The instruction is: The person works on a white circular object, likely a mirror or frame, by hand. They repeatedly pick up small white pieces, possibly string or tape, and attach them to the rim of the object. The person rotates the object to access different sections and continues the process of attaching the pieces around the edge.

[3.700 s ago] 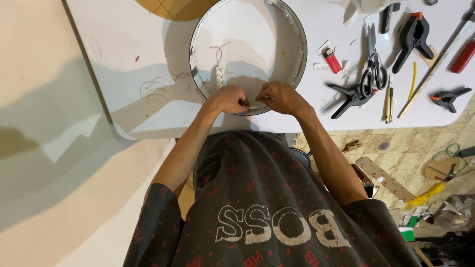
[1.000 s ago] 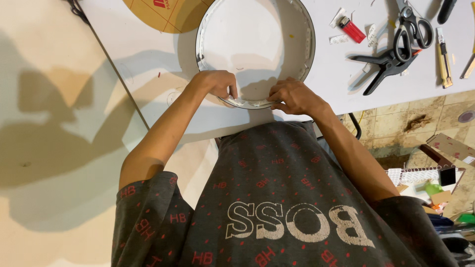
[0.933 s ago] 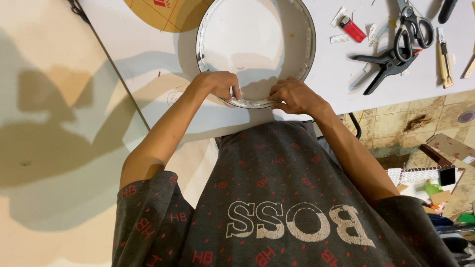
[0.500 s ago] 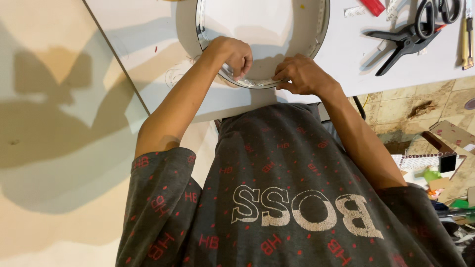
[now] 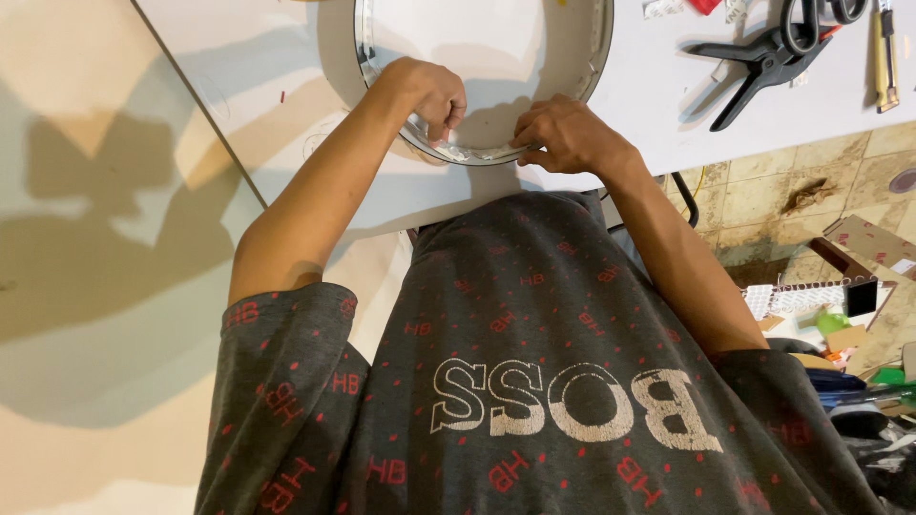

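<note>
A round white panel with a metal rim lies on the white table. My left hand is closed on the near edge of the rim, fingers curled over it. My right hand presses on the same near edge a little to the right, fingertips pinching the rim. Both hands touch the rim close together. What lies under the fingers is hidden.
Black spring clamps, scissors and a yellow-handled tool lie on the table at upper right. A tiled floor with cardboard scraps and clutter is at right. A pale wall fills the left.
The view has dropped, so the table and round panel sit higher in frame. Both hands stay on the near rim, having worked along it slightly.
</note>
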